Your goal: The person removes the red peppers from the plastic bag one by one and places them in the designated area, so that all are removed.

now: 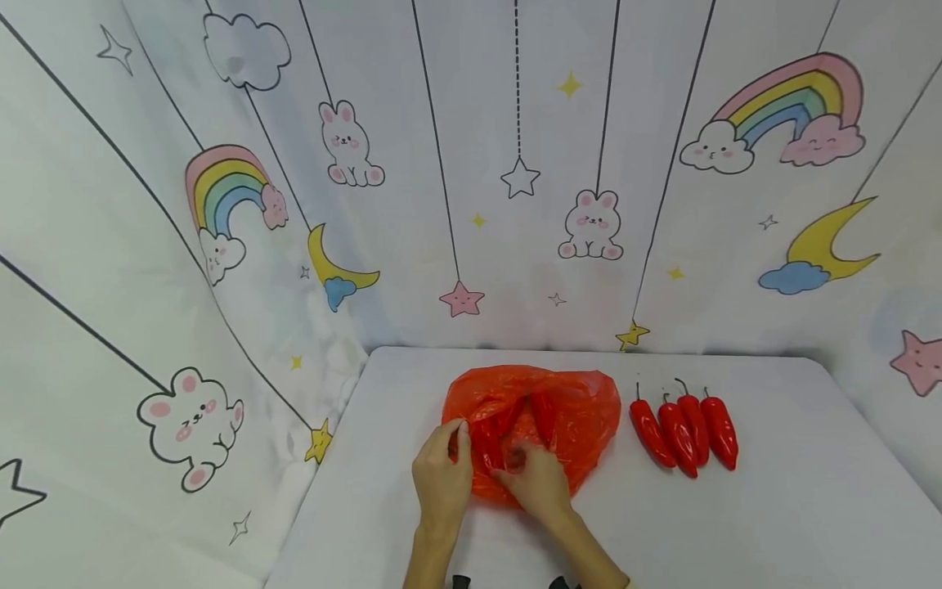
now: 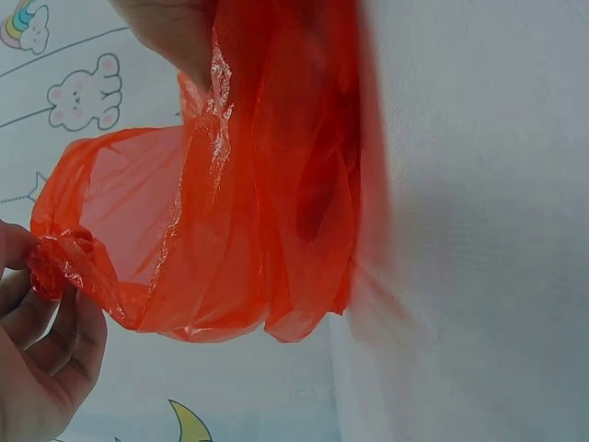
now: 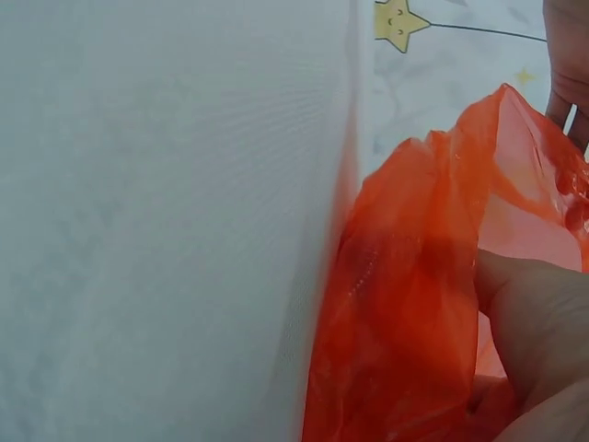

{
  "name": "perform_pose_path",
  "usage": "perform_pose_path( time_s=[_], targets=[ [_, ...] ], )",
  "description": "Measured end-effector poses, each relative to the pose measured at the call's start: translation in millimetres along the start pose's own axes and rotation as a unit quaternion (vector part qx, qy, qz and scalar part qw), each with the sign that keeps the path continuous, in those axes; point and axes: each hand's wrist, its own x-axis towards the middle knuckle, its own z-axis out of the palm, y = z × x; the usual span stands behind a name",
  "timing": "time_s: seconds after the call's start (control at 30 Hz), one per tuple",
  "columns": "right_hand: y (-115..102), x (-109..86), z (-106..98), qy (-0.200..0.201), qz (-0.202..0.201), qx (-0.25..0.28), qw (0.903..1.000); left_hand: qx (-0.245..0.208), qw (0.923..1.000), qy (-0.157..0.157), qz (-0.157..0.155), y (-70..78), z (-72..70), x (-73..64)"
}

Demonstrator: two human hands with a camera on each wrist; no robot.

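A thin red plastic bag (image 1: 589,413) lies on the table with its mouth spread towards me. My left hand (image 1: 441,474) pinches the left side of its rim; the left wrist view shows the film bunched between that hand's (image 2: 51,364) thumb and fingers. Inside the bag I see glossy red chili peppers, one pepper (image 1: 486,446) near the left hand and another pepper (image 1: 543,415) further back. My right hand (image 1: 540,487) reaches in over the near edge. Its thumb (image 3: 525,295) shows in the right wrist view, but the bag hides its fingertips, so any hold is unclear.
Several red chili peppers (image 1: 677,433) lie side by side to the right of the bag, stems pointing away. The white table (image 1: 795,523) meets a patterned cloth backdrop (image 1: 471,229) at the back and sides. Two dark objects (image 1: 460,582) peek in at the bottom edge.
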Motion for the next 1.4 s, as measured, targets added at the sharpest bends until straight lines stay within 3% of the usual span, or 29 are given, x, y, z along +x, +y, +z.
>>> perform_pose_path(
  time_s=[0.3,0.53,0.8,1.2,1.4],
  targets=[
    [5.8,0.9,2.7,-0.045,-0.006,0.019,0.9988,-0.004,0.9999,-0.007,-0.008,1.6,0.6,-0.4],
    [8.2,2.1,4.5,-0.056,-0.005,0.037,0.9977,-0.005,0.9998,-0.012,-0.014,2.3,0.2,0.1],
    [8.4,0.8,5.1,-0.034,-0.011,0.039,0.9986,-0.005,0.9998,-0.01,-0.016,2.6,0.6,-0.1],
    [0.9,-3.2,3.4,-0.021,0.017,0.025,0.9993,-0.003,1.0,0.005,0.007,2.8,0.3,0.7],
    [5.2,-1.9,2.1,0.036,-0.018,0.0,0.9992,-0.001,1.0,0.006,0.006,2.7,0.3,0.4]
  ],
)
